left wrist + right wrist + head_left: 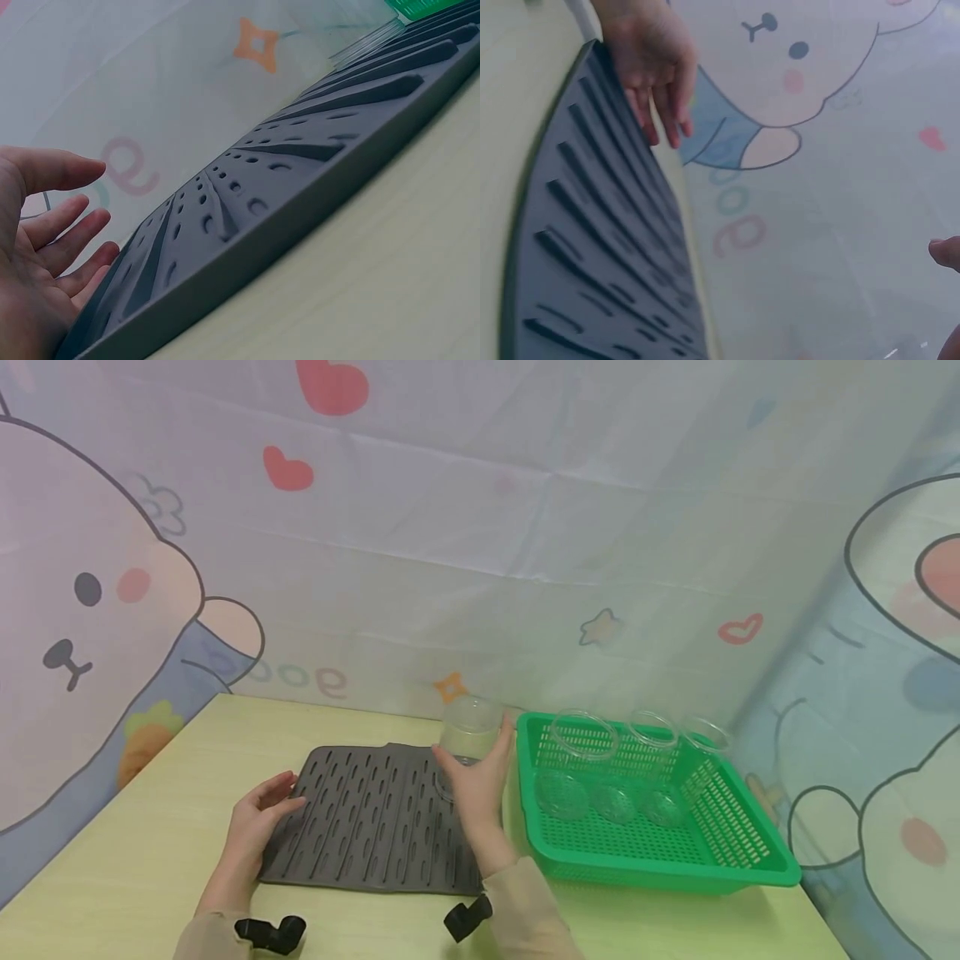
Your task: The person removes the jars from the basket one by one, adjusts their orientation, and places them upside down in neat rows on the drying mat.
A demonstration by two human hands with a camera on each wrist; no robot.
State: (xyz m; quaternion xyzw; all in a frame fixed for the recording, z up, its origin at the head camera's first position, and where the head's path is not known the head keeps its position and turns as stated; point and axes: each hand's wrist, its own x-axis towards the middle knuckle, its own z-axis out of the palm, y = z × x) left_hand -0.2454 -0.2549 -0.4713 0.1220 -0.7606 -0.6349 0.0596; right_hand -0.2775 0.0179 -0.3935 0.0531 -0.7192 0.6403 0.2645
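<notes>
My right hand point(483, 785) grips a clear cup point(471, 722) at the back right of a grey slotted drying mat point(375, 818). The thumb is on the cup's left side and the fingers on its right. In the left wrist view the cup's ringed lower end point(367, 46) shows at the mat's far end, while its other parts are faint. By the mat's left edge is my left hand point(255, 818), its fingers loosely spread and holding nothing. In the right wrist view only the right thumb point(945, 253) and part of a finger show at the right border.
Right of the mat stands a green slotted basket point(637, 864). Three clear cups stand in it in a row, among them a large one point(585, 735) at the left. A printed cloth point(480, 527) hangs behind the pale table point(120, 868).
</notes>
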